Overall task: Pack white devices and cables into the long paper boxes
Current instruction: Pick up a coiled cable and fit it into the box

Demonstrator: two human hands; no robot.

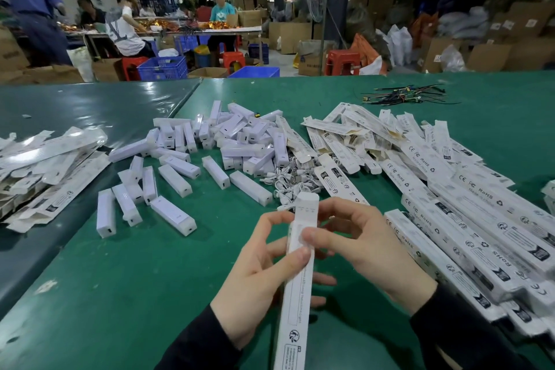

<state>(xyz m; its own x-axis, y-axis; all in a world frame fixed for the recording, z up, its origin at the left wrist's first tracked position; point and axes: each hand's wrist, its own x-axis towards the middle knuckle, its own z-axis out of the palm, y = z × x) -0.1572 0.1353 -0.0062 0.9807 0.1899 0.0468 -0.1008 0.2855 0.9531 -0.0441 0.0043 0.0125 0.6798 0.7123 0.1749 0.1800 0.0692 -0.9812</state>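
On the green table [156, 264], items as they stand:

Long paper box [295, 282], one, white, printed; held above the table near the front edge, its far end flap raised and its near end running out of view at the bottom.

Left hand [258, 279]: wrapped around the box from the left, thumb lying on the printed face, forefinger curled to the box's left edge near the top. Dark sleeve at the wrist.

Right hand [360, 246]: at the box's upper part from the right, thumb tip pressed on the face, forefinger arched to the edge just under the flap; the box is pinched between them. Dark sleeve likewise.

White devices [228, 144]: many oblong blocks, heaped at mid-table, with a looser scatter [144, 189] spread toward the left and front.

White cables [291, 180]: a tangled bunch lying just behind the held box, between the device heap and the right-hand boxes.

Paper boxes, right [468, 207]: a large overlapping pile of long printed boxes, reaching from mid-table to the right edge.

Paper boxes, left [51, 165]: a smaller pile at the left edge, on the darker table section.

Dark wires [405, 95]: a thin bundle at the far right of the table, well apart from the rest.

Beyond the table: seated people [126, 27] at another bench, blue crates [163, 67], red stools [342, 61], stacked cartons [495, 39].
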